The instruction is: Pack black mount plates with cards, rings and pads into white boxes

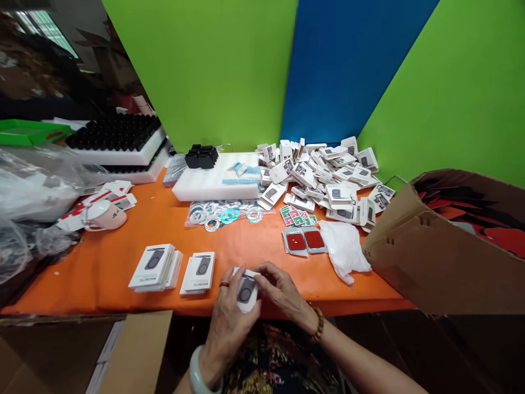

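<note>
A small white product box (247,290) with a dark device printed on its face is held at the table's front edge. My left hand (229,312) wraps round it from the left and below. The fingers of my right hand (283,290) close on its upper right end, hiding that end. Left of my hands, a short stack of similar boxes (199,273) lies on the orange table (241,246), with a taller stack (152,268) beside it. The printed word MAGNETIC shows on both top boxes.
Many loose white boxes (324,175) are heaped at the back right. Behind my hands lie a white foam block (217,189), ring stickers (229,214), red square pads (305,241) and a white bag (342,246). An open carton (402,246) stands right; a mug (105,214) stands left.
</note>
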Demonstrator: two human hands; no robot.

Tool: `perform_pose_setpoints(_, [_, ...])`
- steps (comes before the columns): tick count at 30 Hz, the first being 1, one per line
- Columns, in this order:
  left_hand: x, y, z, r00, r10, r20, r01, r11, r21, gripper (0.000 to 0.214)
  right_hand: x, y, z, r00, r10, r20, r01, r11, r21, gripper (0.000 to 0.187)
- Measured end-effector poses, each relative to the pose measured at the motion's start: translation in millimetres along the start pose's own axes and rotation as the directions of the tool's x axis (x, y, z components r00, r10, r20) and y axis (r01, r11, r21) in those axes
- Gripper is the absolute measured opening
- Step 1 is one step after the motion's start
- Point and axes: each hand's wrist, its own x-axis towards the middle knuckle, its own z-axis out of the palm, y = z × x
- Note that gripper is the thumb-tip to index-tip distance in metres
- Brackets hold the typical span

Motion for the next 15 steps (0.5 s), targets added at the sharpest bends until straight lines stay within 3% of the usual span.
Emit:
perform_pose_setpoints(2, [15,-12,-15.0,0.992,0.053,-0.111,-0.044,0.996,0.080,0.056,16,-3,-9,0.997,-0.078,0.002,0.077,0.987,-0.142,0.027])
perform_pose_setpoints(4, [29,-29,-29.8,0.977,0.046,-0.209,-0.012,0.987,0.161,0.056,31,-4,-26,0.982,-0.173,-0.074,0.142,0.940,-0.310,0.026])
perform_pose_setpoints(8, [47,-61,-45.7,0.971,-0.012,-0.238,0.080,0.957,0.278,0.063,62,-6,-82,0.890,-0.398,-0.220,0.158,0.725,-0.671,0.030])
perform_pose_setpoints(11, [52,-77,-44.0,0.980,-0.076,-0.183,0.133,0.935,0.328,0.063,80,-12,-133,0.785,-0.463,-0.411,-0.095,0.565,-0.819,0.041])
perform_pose_setpoints(13, [52,-84,-40.6,0.983,-0.086,-0.164,0.136,0.936,0.324,0.061,87,-15,-165,0.716,-0.433,-0.547,-0.284,0.535,-0.796,0.048])
perform_pose_setpoints(15, [52,-89,-38.3,0.978,-0.067,-0.200,0.122,0.953,0.278,0.061,91,-16,-194,0.650,-0.408,-0.642,-0.384,0.552,-0.740,0.052])
